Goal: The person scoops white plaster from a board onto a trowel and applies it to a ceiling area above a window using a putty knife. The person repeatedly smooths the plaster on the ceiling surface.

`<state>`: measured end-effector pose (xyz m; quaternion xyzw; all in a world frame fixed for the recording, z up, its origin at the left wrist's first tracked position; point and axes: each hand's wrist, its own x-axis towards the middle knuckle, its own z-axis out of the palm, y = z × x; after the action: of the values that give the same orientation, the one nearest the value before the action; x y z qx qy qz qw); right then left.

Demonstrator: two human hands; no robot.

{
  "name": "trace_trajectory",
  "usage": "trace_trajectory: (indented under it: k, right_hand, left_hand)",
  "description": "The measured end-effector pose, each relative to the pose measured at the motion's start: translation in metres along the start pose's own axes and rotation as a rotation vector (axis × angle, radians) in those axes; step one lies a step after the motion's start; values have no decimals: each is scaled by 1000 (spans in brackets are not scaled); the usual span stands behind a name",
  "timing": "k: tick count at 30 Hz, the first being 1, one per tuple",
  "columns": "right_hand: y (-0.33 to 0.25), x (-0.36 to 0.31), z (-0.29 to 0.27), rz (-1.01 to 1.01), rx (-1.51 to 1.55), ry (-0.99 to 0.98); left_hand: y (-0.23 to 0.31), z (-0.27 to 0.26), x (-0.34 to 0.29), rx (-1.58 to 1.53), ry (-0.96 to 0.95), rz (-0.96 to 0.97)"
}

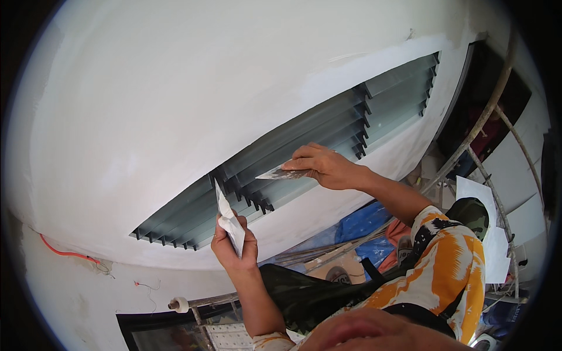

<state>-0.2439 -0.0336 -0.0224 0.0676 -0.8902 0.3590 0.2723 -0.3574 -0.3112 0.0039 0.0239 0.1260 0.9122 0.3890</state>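
My left hand (pixel 235 243) is closed round a flat putty knife (pixel 224 206), tip pointing up, with a lump of white putty on its face. To its right, my right hand (pixel 328 167) grips a second flat scraper blade (pixel 278 173), smeared with grey-white residue and pointing left toward the first. The two blades are apart. Both hands are in front of a louvre window (pixel 304 140) with dark frames and glass slats, set in a white plastered wall (pixel 164 105). Neither blade plainly touches the wall.
Metal scaffold tubes (pixel 489 108) rise at the right, with a white sheet (pixel 486 228) beside them. Below lie a blue tarp (pixel 360 225) and planks near my feet. An orange conduit (pixel 64 251) and loose wires (pixel 149 285) stick out of the wall at left.
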Motion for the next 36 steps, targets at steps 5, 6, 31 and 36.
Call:
trace_trajectory:
  k: [5, 6, 31, 36]
  right_hand:
    - [144, -17, -116, 508, 165, 1092]
    - [172, -12, -144, 341, -64, 1376]
    - [103, 78, -2, 423, -92, 1397]
    - [90, 137, -59, 755, -38, 1341]
  left_hand:
    - [-15, 13, -13, 335, 280, 316]
    - [-20, 16, -15, 330, 289, 283]
    - [-57, 19, -11, 478, 193, 275]
    - [-52, 18, -14, 483, 246, 267]
